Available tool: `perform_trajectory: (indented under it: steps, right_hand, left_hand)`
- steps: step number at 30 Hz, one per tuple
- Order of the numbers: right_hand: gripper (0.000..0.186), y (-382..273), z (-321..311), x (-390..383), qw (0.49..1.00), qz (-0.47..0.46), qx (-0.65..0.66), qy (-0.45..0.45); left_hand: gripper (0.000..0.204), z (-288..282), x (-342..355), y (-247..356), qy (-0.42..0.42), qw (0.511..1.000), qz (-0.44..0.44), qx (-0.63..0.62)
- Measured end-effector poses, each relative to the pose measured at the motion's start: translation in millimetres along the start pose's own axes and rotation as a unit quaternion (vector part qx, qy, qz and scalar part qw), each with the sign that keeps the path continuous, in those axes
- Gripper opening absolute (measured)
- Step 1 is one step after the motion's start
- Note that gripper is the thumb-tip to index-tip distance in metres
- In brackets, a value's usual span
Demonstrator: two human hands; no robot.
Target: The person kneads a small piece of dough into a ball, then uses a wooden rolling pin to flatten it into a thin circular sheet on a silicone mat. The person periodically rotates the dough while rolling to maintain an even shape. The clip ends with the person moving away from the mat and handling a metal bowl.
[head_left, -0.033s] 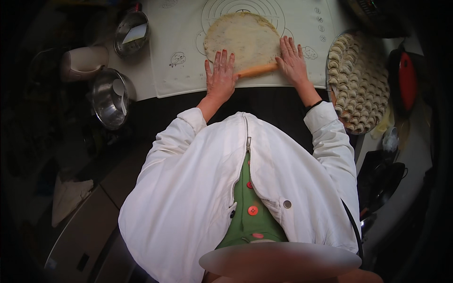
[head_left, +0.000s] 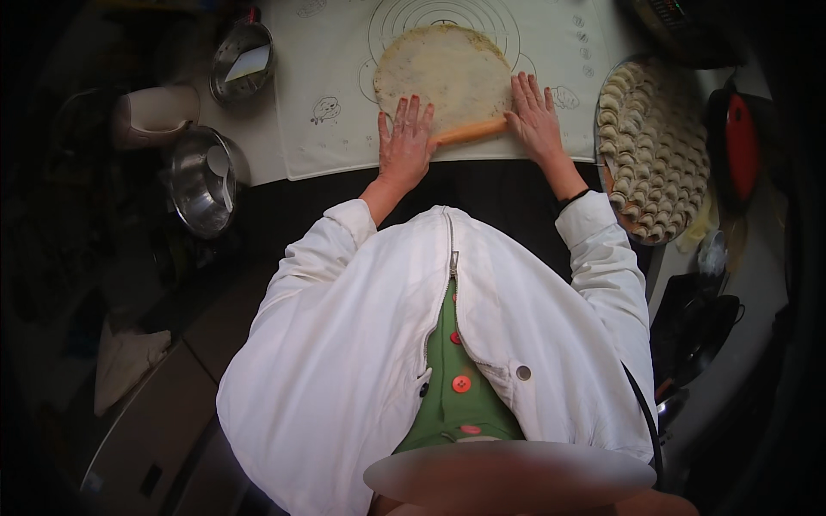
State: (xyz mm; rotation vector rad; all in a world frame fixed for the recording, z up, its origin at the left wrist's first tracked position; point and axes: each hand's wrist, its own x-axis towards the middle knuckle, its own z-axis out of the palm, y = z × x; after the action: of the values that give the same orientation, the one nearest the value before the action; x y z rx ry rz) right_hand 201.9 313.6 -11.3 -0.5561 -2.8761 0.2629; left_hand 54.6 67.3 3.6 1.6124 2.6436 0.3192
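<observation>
My left hand (head_left: 404, 148) lies flat with spread fingers over the left end of a wooden rolling pin (head_left: 471, 132). Over its right end rests my right hand (head_left: 536, 127), fingers stretched forward and slightly apart. Both palms hide the pin's ends. A wide, thin round sheet of dough (head_left: 443, 76) reaches away from the pin, its surface pale and floury, and the pin sits along its near edge. Under the dough is a white pastry mat (head_left: 331, 150) printed with circles and small drawings.
Rows of crescent-shaped dumplings (head_left: 650, 146) cover a round tray at the right, beside a red-and-black object (head_left: 742, 150). To the left stand a metal bowl with a white spoon (head_left: 219, 168), another metal bowl (head_left: 243, 64) and a pale pitcher-like appliance (head_left: 155, 116).
My hands and the rolling pin have shifted very slightly toward my body. The dough looks the same.
</observation>
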Motion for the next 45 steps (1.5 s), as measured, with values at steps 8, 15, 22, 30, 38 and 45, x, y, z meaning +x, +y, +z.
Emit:
perform_trajectory:
  steps: [8,15,22,30,38,45]
  right_hand:
    - [0.047,-20.4,-32.6,-56.3,0.993,-0.035,0.087,-0.068]
    - [0.032,-32.0,-34.2,11.7,0.989,-0.056,0.129,0.044]
    - [0.067,-20.9,15.9,84.7,0.983,0.051,0.152,0.085]
    - [0.074,-60.8,31.1,41.4,0.993,0.103,-0.044,0.041]
    - [0.072,-107.2,-2.0,-40.5,0.998,0.061,-0.001,-0.016]
    - [0.042,-117.1,-14.0,-66.5,0.997,0.048,0.052,-0.008]
  left_hand:
    - [0.046,0.1,-29.4,-4.7,0.037,0.989,0.132,-0.063]
    - [0.046,-10.6,44.4,-45.7,0.121,0.977,0.010,-0.175]
    - [0.061,37.9,96.7,-78.7,0.082,0.990,-0.092,-0.074]
    - [0.061,12.0,28.3,-60.6,0.059,0.997,-0.032,-0.024]
    - [0.064,-9.2,-56.1,-54.2,-0.045,0.997,0.003,-0.058]
    - [0.060,-27.4,-75.5,-54.3,-0.080,0.988,-0.006,-0.131]
